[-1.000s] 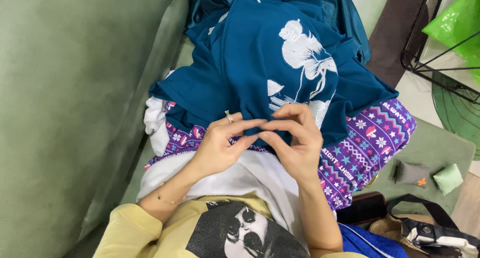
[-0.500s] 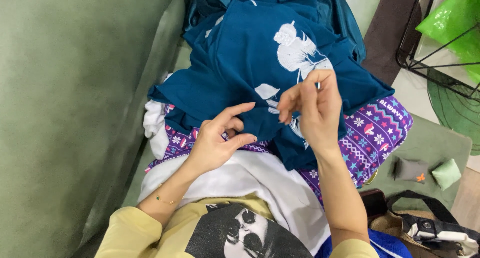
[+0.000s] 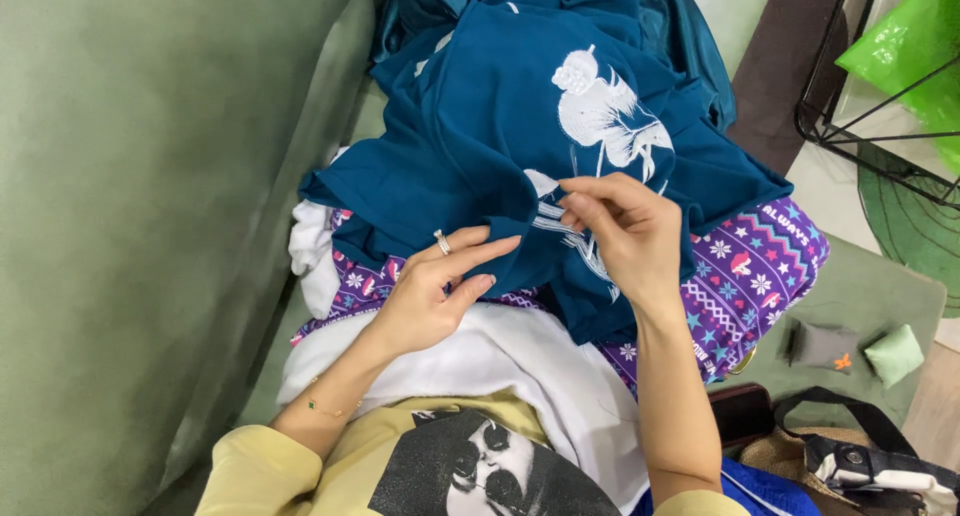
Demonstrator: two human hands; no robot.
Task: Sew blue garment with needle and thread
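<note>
Teal cotton garment with a white print [image 3: 520,106] lies on the lap; left hand [image 3: 430,296] presses it flat-fingered, right hand [image 3: 625,231] pinches its fabric.

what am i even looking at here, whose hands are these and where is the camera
There is no machine here. The camera sits on a person's head and looks down, so you see their own two bare hands and their yellow sleeves at the bottom of the picture. The person sits on a green sofa with clothes piled on their lap. On top lies a teal garment with a white print, over a purple patterned cloth and a white cloth. The left hand, which wears a ring, rests on the teal garment's edge with its fingers stretched out. The right hand pinches a fold of the same garment near the print. At the right edge are a dark bag and two small pouches, one grey, one light green.
</note>
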